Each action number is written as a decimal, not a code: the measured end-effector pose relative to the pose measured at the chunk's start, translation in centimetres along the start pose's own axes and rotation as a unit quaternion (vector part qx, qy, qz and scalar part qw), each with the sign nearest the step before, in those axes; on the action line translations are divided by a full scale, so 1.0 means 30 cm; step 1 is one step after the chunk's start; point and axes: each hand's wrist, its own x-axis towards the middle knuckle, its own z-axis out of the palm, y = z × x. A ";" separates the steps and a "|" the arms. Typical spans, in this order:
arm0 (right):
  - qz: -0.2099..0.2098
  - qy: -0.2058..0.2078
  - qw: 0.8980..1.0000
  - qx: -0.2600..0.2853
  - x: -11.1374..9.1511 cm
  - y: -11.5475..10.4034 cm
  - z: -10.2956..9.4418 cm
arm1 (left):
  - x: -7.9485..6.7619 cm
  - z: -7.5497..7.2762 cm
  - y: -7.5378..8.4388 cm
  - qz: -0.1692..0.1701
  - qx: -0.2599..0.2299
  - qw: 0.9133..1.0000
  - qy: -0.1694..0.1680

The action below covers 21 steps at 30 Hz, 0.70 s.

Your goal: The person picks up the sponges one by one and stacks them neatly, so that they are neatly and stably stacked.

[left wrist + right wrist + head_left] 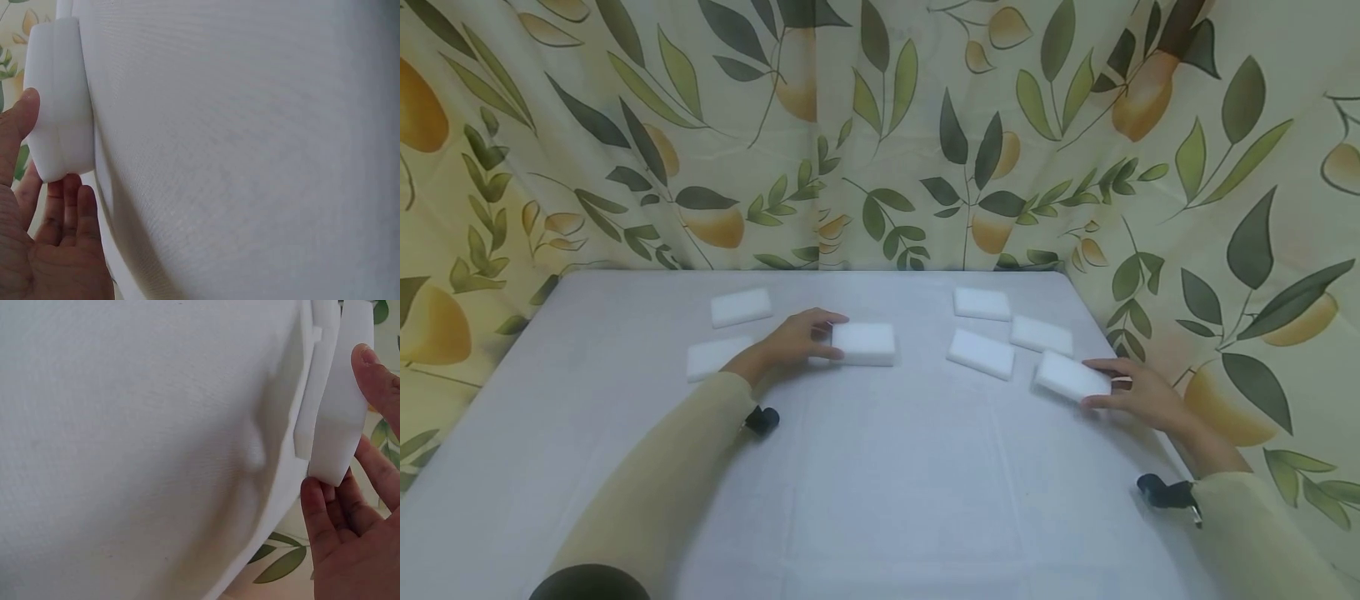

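Observation:
Near the middle of the table, my left hand (801,337) grips the left end of a stack of white sponges (865,343). The left wrist view shows a seam along the stack (59,100), with the thumb on its near side and fingertips at its end. On the right, my right hand (1142,396) pinches one white sponge (1072,377) by its right end, thumb in front and fingers behind. That sponge tilts over the table and partly overlaps another sponge in the right wrist view (344,406).
Two white sponges lie on the left, one at the back (741,307) and one partly behind the left wrist (715,358). Three more lie at the right: back (982,303), middle (1042,334) and front (981,355). A patterned curtain (887,167) hangs behind the white-covered table (887,483).

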 end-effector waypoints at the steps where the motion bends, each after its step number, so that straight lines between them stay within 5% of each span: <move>1: 0.004 -0.002 1.000 -0.002 0.000 -0.003 -0.003 | 0.000 0.000 0.000 0.000 0.001 1.000 0.000; 21: -0.009 -0.002 1.000 0.004 0.024 -0.082 -0.048 | 0.005 -0.002 -0.004 -0.011 0.000 1.000 -0.003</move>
